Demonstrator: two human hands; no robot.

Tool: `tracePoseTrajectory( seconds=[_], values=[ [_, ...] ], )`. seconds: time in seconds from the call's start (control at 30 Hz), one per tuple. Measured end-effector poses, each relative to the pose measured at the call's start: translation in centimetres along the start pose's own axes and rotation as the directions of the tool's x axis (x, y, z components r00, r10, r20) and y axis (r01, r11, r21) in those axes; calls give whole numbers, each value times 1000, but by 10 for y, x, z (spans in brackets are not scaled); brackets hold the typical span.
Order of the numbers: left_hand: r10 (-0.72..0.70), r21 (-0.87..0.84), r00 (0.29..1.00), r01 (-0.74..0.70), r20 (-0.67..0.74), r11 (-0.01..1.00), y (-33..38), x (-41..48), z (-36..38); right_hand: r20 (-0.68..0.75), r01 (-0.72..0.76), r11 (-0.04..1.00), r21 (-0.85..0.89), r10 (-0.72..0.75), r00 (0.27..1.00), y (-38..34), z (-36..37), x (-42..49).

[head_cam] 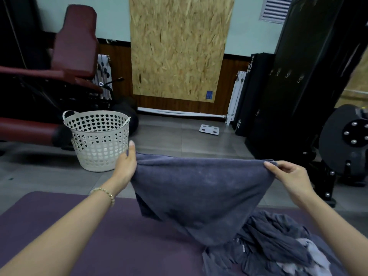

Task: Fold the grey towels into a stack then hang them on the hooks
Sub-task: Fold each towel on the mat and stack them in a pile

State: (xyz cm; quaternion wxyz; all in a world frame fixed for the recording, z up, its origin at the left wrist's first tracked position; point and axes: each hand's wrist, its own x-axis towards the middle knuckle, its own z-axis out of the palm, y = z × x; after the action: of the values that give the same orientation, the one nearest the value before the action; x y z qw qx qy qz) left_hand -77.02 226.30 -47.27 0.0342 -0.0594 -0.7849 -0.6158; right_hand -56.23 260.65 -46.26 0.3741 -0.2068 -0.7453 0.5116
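A grey towel (201, 188) hangs spread in the air between my hands, above a purple mat (99, 232). My left hand (126, 166) holds its top left corner; the thumb is up and the fingers are hidden behind the cloth. My right hand (286, 174) pinches the top right corner. The towel's lower point falls onto a crumpled pile of grey towels (274, 246) at the mat's right side. Several small hooks (286, 74) sit in a row on a black panel at the right.
A white perforated laundry basket (99, 140) stands on the grey floor at the left. Dark red gym benches (49, 76) lie behind it. A black weight machine (342, 140) stands at the right, a white scale (209, 129) on the floor by the wall.
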Motion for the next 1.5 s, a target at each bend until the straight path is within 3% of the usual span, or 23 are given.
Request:
tracePoseTrajectory(
  seconds=[0.17,0.23,0.33,0.4,0.5,0.6,0.73,0.8,0.87,0.97,1.23,1.33,1.5],
  values=[
    [48,-129,951,-9,306,992,15,5,-11,-10,-69,998,12,69,998,-1,3,17],
    [60,-98,882,-15,468,995,17,8,-19,-24,-89,996,21,89,996,-2,2,24],
    [22,-153,746,107,666,982,22,12,-26,-34,-126,992,24,127,991,-3,-1,31],
    [31,-179,771,109,637,978,24,17,-28,-8,-144,989,26,144,990,-6,-5,32],
    [39,-212,896,62,443,975,25,25,-32,100,-144,989,15,142,985,-14,-10,28],
    [55,-225,963,7,266,974,25,25,-32,27,-60,998,22,59,998,-18,0,23],
    [54,-177,968,-10,247,984,21,22,-36,103,-43,999,26,40,994,-21,19,17],
    [39,-205,986,-5,162,979,17,23,-45,24,-8,999,49,6,1000,-22,23,14],
    [7,-192,976,35,216,981,14,25,-55,-4,4,997,79,-3,1000,-25,26,10],
    [-34,-113,958,69,285,991,6,30,-76,91,-36,995,94,28,995,-27,32,2],
    [-117,-95,886,178,450,980,-13,40,-96,49,-165,977,134,159,986,-13,62,8],
    [-155,-122,917,213,368,970,-34,57,-90,66,-232,960,155,224,972,5,88,16],
    [-151,-97,985,159,86,983,-65,88,-66,32,-312,905,289,316,948,32,143,36]
  ],
)
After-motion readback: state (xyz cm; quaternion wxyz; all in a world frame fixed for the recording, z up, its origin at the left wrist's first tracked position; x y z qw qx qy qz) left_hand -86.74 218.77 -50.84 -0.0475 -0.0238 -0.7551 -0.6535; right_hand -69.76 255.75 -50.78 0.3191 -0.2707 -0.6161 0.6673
